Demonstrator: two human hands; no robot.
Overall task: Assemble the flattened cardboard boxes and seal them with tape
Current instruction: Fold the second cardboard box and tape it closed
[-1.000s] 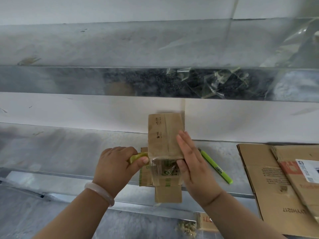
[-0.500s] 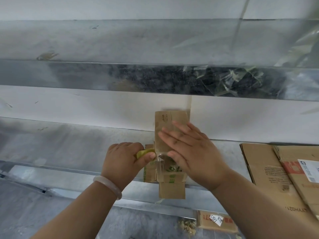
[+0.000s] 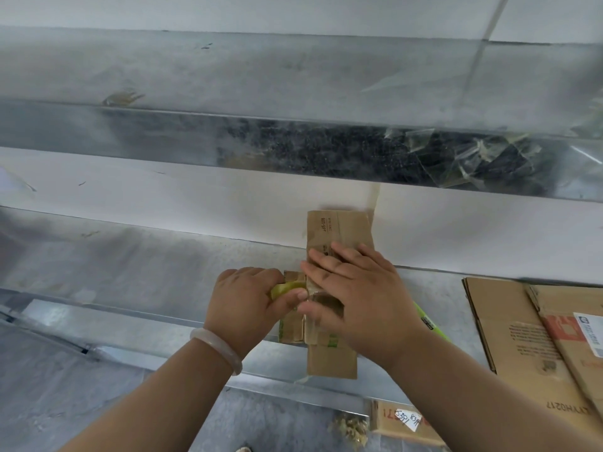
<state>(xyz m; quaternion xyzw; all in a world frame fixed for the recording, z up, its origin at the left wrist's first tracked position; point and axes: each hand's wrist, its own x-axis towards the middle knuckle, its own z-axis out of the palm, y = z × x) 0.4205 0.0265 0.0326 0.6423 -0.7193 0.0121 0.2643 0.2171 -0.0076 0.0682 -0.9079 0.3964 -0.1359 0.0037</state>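
Right hand (image 3: 359,288), fingers (image 3: 326,267) flat, presses tape (image 3: 323,301) onto box (image 3: 339,230), probably to bond it; left hand (image 3: 248,301), at 9 o'clock, grips green tool (image 3: 283,290)

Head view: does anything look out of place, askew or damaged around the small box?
Two things. Crumpled clear tape scraps cling to the metal ledge at upper right, looking like leftover waste. The small cardboard box under the flat right hand appears to overhang the front edge of the shelf. No damage shows.
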